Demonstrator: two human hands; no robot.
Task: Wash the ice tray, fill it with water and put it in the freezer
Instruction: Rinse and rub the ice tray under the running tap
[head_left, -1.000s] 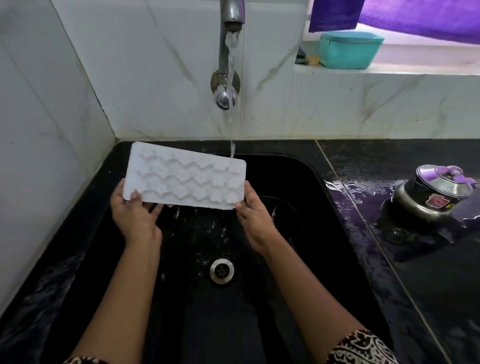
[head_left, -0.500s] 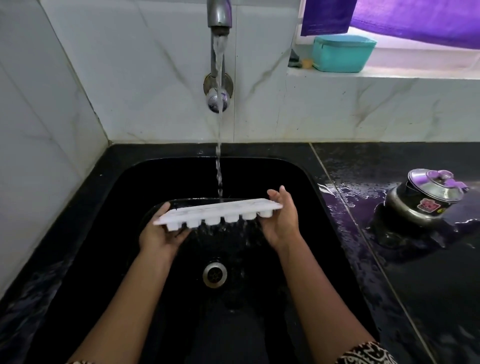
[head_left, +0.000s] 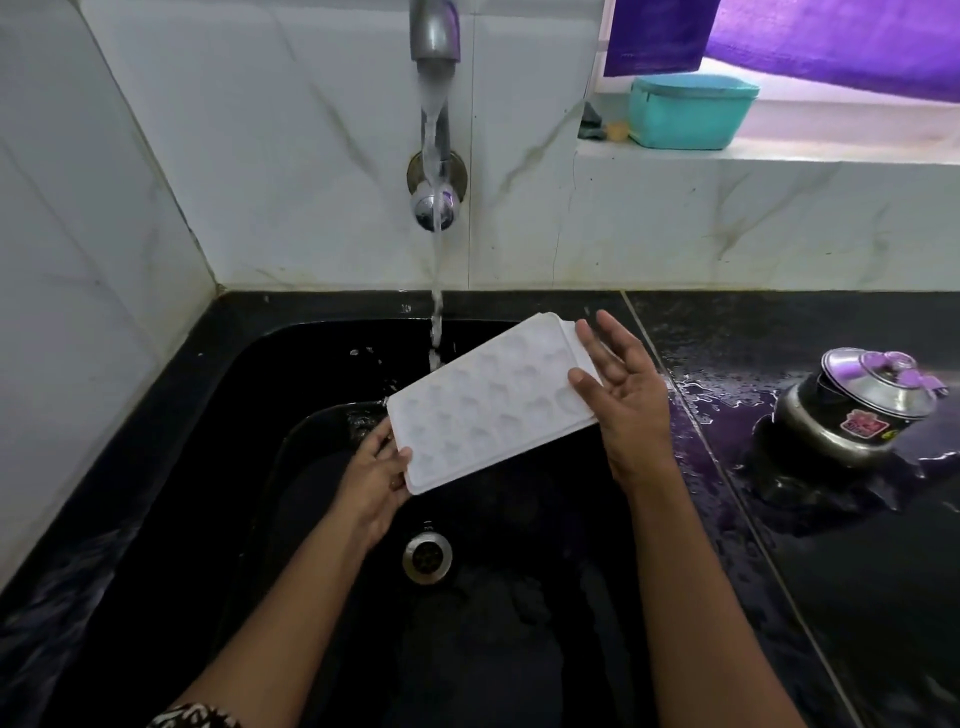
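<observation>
A white ice tray (head_left: 491, 402) with several small hollows is tilted over the black sink (head_left: 249, 415), its hollow side facing me and its right end raised. My left hand (head_left: 375, 478) grips its lower left end, fingers underneath and thumb on top. My right hand (head_left: 621, 387) holds the raised right end, thumb on the top face and straight fingers behind the edge. Water from the steel tap (head_left: 435, 36) streams down and strikes the tray's far upper edge.
The steel drain (head_left: 427, 557) lies in the sink's floor below the tray. A lidded steel pot (head_left: 852, 405) stands on the wet black counter (head_left: 831, 571) to the right. A teal tub (head_left: 688, 111) sits on the window ledge. White tiled walls close off the left and back.
The tray went from underside facing me, to flat under the stream, to tilted with its hollows facing me and right end up. Both hands shifted right with it.
</observation>
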